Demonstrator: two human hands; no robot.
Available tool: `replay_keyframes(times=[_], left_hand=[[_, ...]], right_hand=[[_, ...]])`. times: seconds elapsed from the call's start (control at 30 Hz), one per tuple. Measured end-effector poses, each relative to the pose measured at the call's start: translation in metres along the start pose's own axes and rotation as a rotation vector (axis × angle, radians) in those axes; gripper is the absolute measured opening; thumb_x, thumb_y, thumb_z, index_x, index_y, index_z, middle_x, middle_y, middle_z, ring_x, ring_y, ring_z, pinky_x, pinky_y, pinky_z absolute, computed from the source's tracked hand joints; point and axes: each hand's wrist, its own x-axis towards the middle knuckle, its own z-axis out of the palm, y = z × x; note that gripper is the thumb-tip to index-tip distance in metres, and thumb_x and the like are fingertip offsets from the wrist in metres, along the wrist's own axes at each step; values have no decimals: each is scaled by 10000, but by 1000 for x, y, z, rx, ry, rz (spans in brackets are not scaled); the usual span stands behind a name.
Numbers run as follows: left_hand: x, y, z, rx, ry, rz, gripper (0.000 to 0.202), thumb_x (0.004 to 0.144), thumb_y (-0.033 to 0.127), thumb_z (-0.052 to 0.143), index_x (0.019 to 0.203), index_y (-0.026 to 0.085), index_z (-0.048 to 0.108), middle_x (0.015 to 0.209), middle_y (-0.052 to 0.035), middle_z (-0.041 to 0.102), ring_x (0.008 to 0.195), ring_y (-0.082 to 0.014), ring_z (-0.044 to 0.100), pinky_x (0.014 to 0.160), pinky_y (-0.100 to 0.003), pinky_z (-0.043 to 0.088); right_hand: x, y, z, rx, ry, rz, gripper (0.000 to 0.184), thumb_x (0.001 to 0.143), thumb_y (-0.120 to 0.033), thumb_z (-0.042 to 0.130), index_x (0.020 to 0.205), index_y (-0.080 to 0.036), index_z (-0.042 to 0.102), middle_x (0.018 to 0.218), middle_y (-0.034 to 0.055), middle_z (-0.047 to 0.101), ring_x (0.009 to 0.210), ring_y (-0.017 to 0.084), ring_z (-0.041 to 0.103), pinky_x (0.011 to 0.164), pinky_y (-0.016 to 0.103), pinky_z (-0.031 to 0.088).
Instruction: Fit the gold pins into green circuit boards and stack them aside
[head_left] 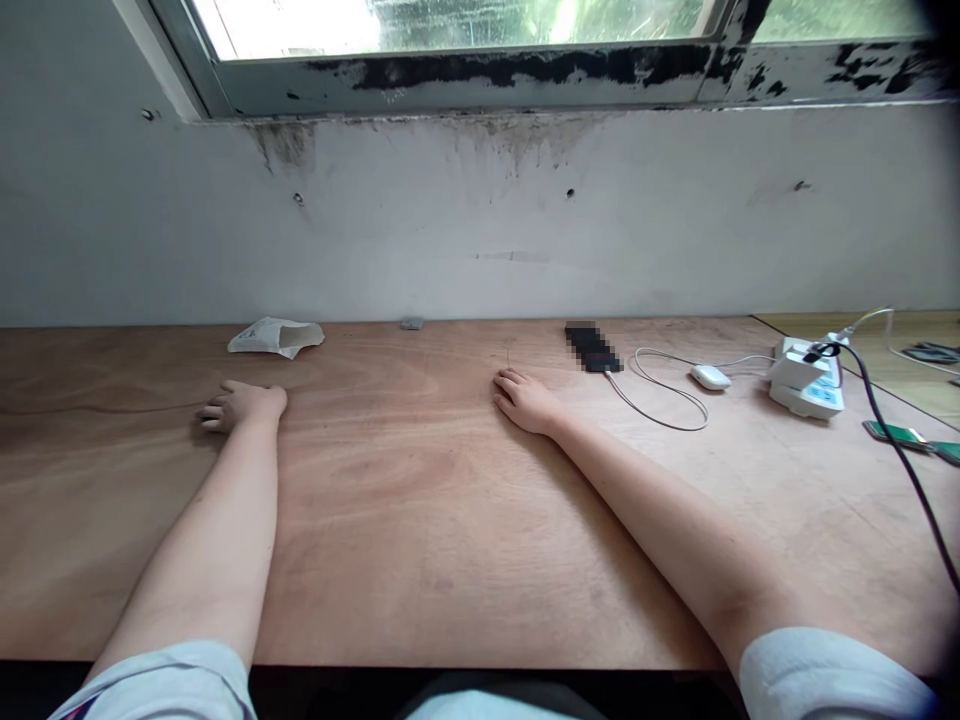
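Note:
My left hand is over the left part of the wooden table, palm down, bent at the wrist so that its fingers point left. Those fingers are loosely bent and a little apart, and nothing shows in them. Just beyond it lies a crumpled white paper bag, not touched by the hand. My right hand rests palm down on the wood near the middle, its fingers laid out on the surface and holding nothing. A dark, pixelated phone-like object is the closest thing to it, beyond and to the right.
A white cable runs from the dark object toward a white power strip. Beside it lies a small white case. Farther right are a black cord and green cards. A small grey piece sits against the wall.

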Motion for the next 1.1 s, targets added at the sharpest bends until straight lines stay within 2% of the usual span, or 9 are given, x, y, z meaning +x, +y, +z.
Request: replay_keyframes(times=[0.13, 0.27, 0.43, 0.57, 0.67, 0.77, 0.83, 1.0, 1.1], left_hand=[[-18, 16, 3, -1, 2, 147, 683, 828, 428, 576, 1349, 44, 360, 1407, -270, 472, 1322, -402, 372, 1011, -550, 312], [-49, 39, 6, 4, -19, 320, 642, 838, 413, 558, 1341, 52, 390, 1333, -274, 537, 1315, -430, 392, 1011, -552, 329], [-110, 71, 6, 9, -80, 587, 572, 827, 347, 530, 1316, 60, 460, 1273, -292, 570, 1268, -445, 448, 992, -561, 378], [-165, 88, 6, -22, -127, 843, 524, 817, 262, 514, 1306, 75, 496, 1244, -264, 601, 1208, -434, 499, 964, -546, 419], [-199, 94, 6, -86, -156, 1053, 524, 808, 185, 505, 1326, 105, 502, 1248, -217, 619, 1188, -385, 524, 981, -492, 428], [-226, 97, 6, -166, -191, 1232, 422, 820, 127, 479, 1230, 140, 576, 1206, -158, 650, 1128, -312, 559, 995, -416, 434], [-240, 97, 6, -223, -206, 1325, 357, 842, 119, 463, 1166, 157, 606, 1170, -129, 665, 1094, -284, 564, 1003, -400, 432], [-266, 98, 8, -346, -209, 1495, 259, 870, 177, 495, 1090, 169, 630, 1104, -114, 666, 1059, -283, 553, 975, -426, 449], [-277, 98, 8, -389, -206, 1522, 228, 880, 218, 520, 1074, 177, 633, 1086, -112, 660, 1033, -284, 557, 945, -436, 461]], right_hand=[[0, 1, 1, 12, 12, -8, 342, 983, -322, 468, 1243, -153, 613, 1321, 140, 582, 1262, 254, 509, 1085, 378, 391], [1, 1, 1, 7, 13, -11, 344, 982, -318, 465, 1245, -151, 611, 1315, 140, 584, 1255, 249, 512, 1082, 374, 392], [1, 0, 0, -4, 13, -6, 344, 985, -316, 456, 1243, -151, 612, 1316, 132, 584, 1247, 238, 516, 1079, 353, 391], [1, 0, 0, -7, 6, -5, 350, 987, -317, 450, 1246, -144, 610, 1313, 134, 585, 1237, 233, 519, 1080, 347, 386], [1, 1, 1, -9, 6, -10, 354, 988, -326, 450, 1246, -145, 610, 1305, 128, 591, 1245, 229, 512, 1088, 343, 378], [1, 1, 1, -17, 0, 1, 362, 984, -330, 459, 1259, -146, 605, 1324, 124, 582, 1257, 230, 504, 1094, 348, 374], [1, 1, 2, -17, -3, 10, 367, 981, -327, 465, 1269, -145, 602, 1339, 126, 574, 1267, 231, 498, 1098, 352, 373], [1, 2, 2, 9, 10, 13, 359, 980, -327, 473, 1257, -145, 613, 1355, 139, 560, 1289, 237, 486, 1108, 364, 366], [1, 2, 3, 35, 18, 10, 344, 978, -322, 477, 1239, -148, 618, 1330, 138, 576, 1267, 228, 504, 1097, 361, 379]])
